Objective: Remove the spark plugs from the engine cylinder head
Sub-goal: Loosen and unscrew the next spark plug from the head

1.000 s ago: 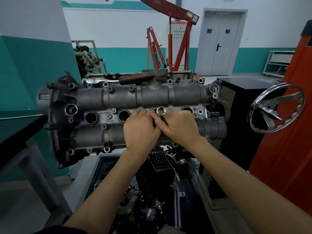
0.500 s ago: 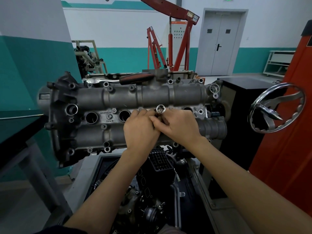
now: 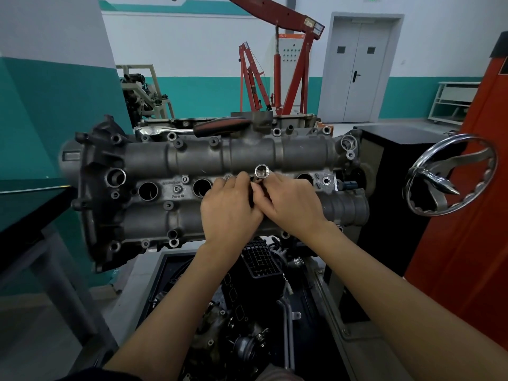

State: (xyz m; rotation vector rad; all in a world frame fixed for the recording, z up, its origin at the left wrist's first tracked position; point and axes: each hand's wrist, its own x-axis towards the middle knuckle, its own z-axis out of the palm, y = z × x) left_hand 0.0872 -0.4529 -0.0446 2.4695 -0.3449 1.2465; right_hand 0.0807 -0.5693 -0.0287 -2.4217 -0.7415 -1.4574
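The engine cylinder head (image 3: 220, 188) sits across the stand at chest height, its row of round plug wells facing us. Behind it stands a red engine hoist (image 3: 288, 64), and a chrome handwheel (image 3: 450, 174) sticks out at the right. A ratchet wrench (image 3: 198, 128) with a dark grip lies along the head's far edge. Both hands meet over the third well: the left hand (image 3: 231, 210) and right hand (image 3: 291, 207) are curled, fingertips pinching a silver socket (image 3: 261, 173) that stands up out of that well. The spark plugs themselves I cannot see.
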